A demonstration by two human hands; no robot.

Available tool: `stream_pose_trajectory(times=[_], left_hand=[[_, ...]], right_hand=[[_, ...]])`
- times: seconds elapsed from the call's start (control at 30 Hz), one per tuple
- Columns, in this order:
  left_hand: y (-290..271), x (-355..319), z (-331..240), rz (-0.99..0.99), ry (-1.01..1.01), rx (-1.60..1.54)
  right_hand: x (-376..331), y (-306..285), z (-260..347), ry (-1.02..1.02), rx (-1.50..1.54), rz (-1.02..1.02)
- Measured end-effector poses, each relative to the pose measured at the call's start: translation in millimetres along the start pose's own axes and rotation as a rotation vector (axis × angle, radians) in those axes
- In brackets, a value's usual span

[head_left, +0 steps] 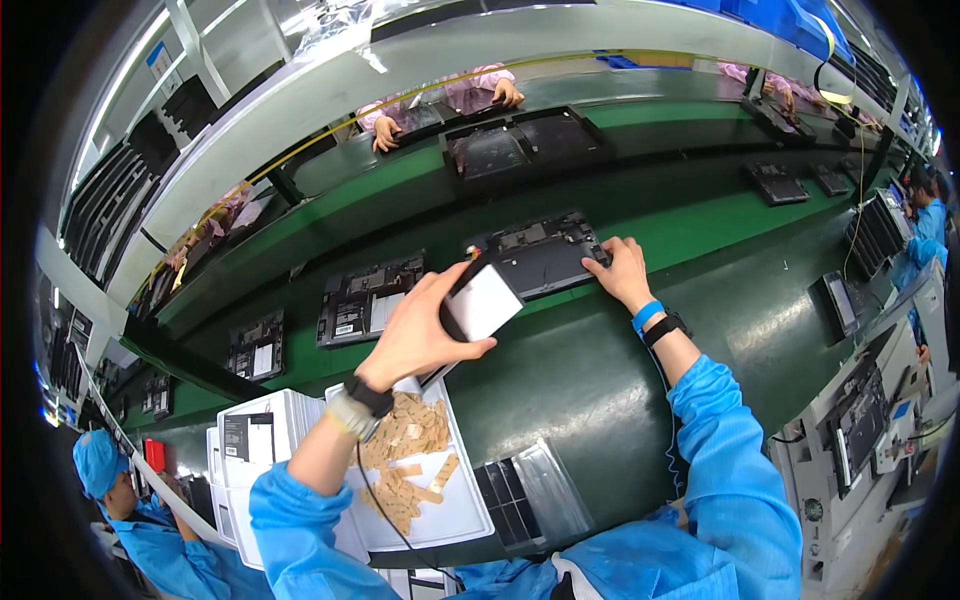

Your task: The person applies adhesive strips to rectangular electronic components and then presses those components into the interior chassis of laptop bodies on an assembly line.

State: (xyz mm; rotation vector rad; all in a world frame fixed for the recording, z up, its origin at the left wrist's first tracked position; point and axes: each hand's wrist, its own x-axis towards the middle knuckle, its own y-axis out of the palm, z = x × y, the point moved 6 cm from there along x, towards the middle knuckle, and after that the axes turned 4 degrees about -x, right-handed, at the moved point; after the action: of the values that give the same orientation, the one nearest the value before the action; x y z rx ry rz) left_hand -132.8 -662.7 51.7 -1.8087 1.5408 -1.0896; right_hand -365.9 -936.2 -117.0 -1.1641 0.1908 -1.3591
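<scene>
1. Nearest, a white tray [455, 510] holds tan strips [410, 440].
2. The left hand [415, 335] grips a flat white-faced block [483, 302] above the green bench.
3. Farther, the right hand [622, 272] presses fingers down (grasp unclear) on a dark open chassis [540, 255].

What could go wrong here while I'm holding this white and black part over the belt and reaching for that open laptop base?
1. The left hand holds the flat white and black part only by one edge, tilted in the air; it might slip onto the green belt.
2. The right hand rests on the open laptop base, so bare fingers could touch exposed parts.
3. The left wrist's cord crosses the white tray of tan strips and may snag them.
</scene>
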Motion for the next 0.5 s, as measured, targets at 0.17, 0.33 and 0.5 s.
stream_pose_trajectory(times=[0.17, 0.33, 0.5], left_hand=[[60, 63, 10, 0.067, 0.154, 0.261], [107, 110, -20, -0.08, 0.31, 0.256], [171, 110, 66, -0.128, -0.067, 0.436]], right_hand=[[1, -58, 69, -0.012, 0.811, 0.202], [-3, -82, 85, -0.118, 0.685, 0.112], [24, -80, -1, 0.083, 0.438, -0.093]])
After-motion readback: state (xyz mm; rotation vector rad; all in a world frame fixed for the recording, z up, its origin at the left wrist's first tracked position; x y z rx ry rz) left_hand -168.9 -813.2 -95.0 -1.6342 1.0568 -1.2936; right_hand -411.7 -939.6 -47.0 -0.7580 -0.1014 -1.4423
